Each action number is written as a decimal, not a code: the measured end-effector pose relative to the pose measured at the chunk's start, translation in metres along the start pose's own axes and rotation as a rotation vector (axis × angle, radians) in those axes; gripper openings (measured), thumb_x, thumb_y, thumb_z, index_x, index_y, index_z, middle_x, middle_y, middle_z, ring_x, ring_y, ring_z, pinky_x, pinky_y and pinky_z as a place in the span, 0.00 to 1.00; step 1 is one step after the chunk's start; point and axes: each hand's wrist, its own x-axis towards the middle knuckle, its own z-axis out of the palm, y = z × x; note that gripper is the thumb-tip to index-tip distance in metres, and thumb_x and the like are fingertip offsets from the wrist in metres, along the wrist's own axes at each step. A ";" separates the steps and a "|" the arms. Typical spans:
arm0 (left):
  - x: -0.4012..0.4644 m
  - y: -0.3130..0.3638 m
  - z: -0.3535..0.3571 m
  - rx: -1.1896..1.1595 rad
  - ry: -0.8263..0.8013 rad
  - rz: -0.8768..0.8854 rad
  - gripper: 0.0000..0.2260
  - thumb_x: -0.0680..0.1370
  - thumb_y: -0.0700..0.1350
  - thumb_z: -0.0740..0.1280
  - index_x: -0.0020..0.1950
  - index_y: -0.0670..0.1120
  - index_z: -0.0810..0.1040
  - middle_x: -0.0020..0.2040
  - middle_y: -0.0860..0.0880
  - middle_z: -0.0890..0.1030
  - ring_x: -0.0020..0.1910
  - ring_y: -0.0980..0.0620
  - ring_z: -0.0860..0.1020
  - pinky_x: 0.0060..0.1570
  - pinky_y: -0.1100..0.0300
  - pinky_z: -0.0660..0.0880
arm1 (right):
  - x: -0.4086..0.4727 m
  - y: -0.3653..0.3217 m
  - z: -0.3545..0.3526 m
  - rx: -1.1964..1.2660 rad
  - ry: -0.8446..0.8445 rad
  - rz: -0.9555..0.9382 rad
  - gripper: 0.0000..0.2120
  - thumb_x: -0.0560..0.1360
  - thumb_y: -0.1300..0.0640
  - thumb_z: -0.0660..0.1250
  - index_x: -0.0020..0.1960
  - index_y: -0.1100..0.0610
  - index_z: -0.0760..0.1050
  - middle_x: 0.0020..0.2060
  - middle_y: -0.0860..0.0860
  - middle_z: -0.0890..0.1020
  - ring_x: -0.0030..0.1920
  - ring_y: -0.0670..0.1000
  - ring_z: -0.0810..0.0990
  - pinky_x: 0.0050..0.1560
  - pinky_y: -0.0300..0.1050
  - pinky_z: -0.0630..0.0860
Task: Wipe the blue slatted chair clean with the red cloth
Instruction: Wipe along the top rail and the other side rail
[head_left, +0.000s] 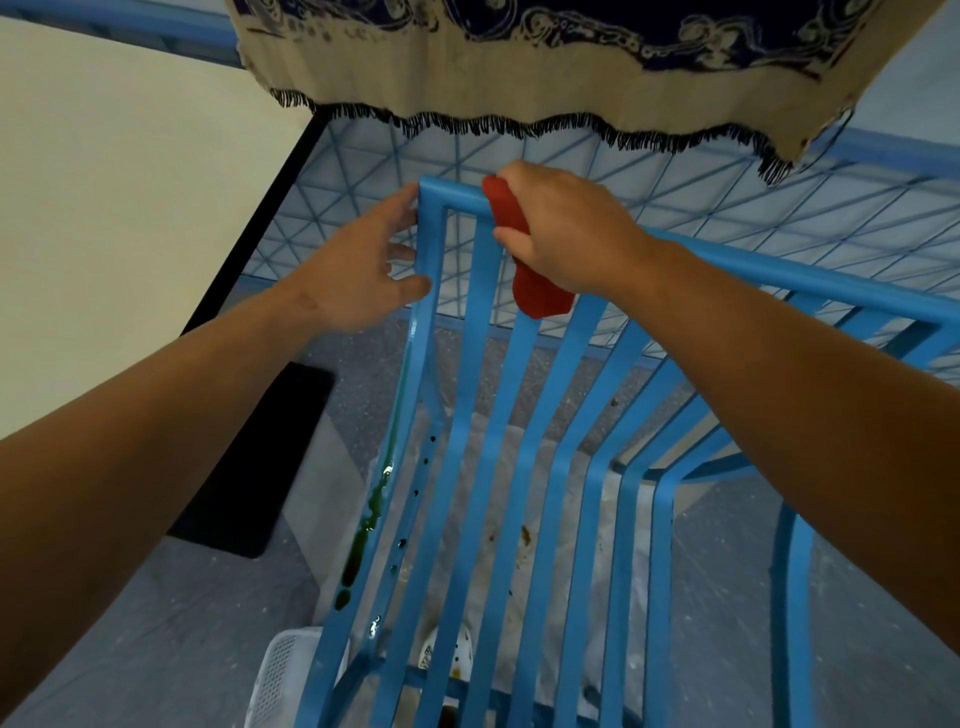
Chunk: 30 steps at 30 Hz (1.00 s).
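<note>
The blue slatted chair (519, 441) fills the middle of the head view, seen from above its backrest. My right hand (566, 228) grips the red cloth (535, 291) and presses it over the top rail near the left corner, with the cloth hanging down across a slat. My left hand (363, 265) rests against the left upright of the backrest, fingers curled around its edge. A dark green liquid streak (374, 509) runs down the left frame bar. Brown spots show below the slats.
A fringed cream and navy cloth (519, 78) hangs over the top of the view. A blue wire grid (675, 197) stands behind the chair. A black mat (260, 457) lies on the grey floor at left. A white slotted basket (280, 670) sits near the chair's bottom left.
</note>
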 end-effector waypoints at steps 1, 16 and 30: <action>-0.001 0.000 0.000 -0.006 0.001 -0.001 0.44 0.78 0.41 0.73 0.83 0.55 0.47 0.81 0.51 0.62 0.68 0.53 0.73 0.65 0.55 0.73 | -0.005 0.006 -0.001 -0.005 0.002 0.009 0.19 0.81 0.48 0.67 0.65 0.58 0.70 0.56 0.55 0.79 0.52 0.57 0.78 0.47 0.47 0.66; -0.003 -0.006 0.000 -0.048 -0.014 -0.039 0.44 0.77 0.38 0.72 0.83 0.58 0.48 0.79 0.54 0.64 0.69 0.54 0.73 0.65 0.55 0.73 | 0.001 0.014 -0.009 -0.022 -0.107 0.019 0.21 0.81 0.43 0.65 0.64 0.57 0.68 0.49 0.52 0.75 0.45 0.55 0.73 0.44 0.48 0.65; -0.004 -0.012 -0.003 -0.206 -0.055 -0.039 0.39 0.76 0.32 0.70 0.81 0.57 0.60 0.77 0.56 0.68 0.68 0.58 0.74 0.62 0.64 0.75 | 0.013 0.009 -0.016 0.194 -0.160 0.032 0.17 0.81 0.46 0.66 0.64 0.53 0.70 0.50 0.50 0.77 0.47 0.53 0.77 0.41 0.46 0.69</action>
